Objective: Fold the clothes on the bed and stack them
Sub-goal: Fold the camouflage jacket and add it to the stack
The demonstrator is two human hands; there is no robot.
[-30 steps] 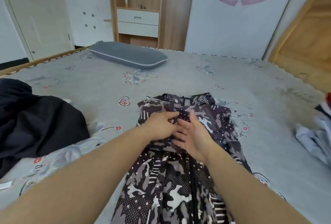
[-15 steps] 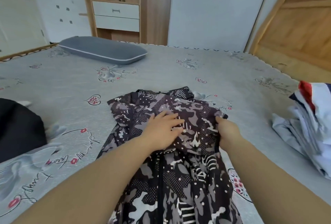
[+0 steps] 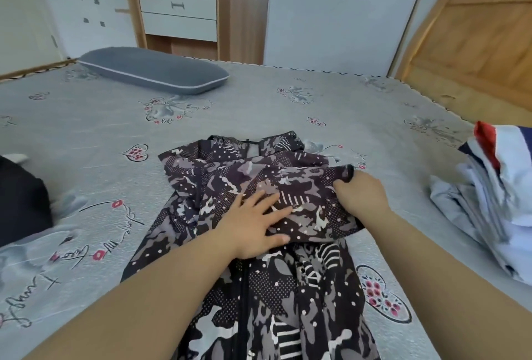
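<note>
- Bed (image 3: 259, 100): grey printed sheet is filling the view; you are working near its middle, with a grey pillow (image 3: 155, 71) lying at 11 o'clock.
- Camouflage jacket (image 3: 259, 244): it is lying front-up straight ahead of you at 12 o'clock, zip running toward you, collar at the far end. One sleeve or side panel is crossing the chest, folded inward.
- Other clothes: a white, navy and red pile (image 3: 495, 201) is sitting at 3 o'clock, well apart from the jacket; a black garment (image 3: 20, 201) is lying at 9 o'clock. Which of these is folded, you cannot tell from here.
- Step in hand, as a judgement: you are laying the right-side fold across the chest. Keep the flat hand pinning the layer while the other draws the edge taut, so the crease is running parallel to the zip and the thin cloth is not bunching.
- Left hand (image 3: 253, 224): it is pressing flat on the folded panel, fingers straight and slightly spread, holding nothing.
- Right hand (image 3: 359, 195): fingers are curling round the panel's outer edge at 1 o'clock, thumb tucked under the cloth, pinching it.
</note>
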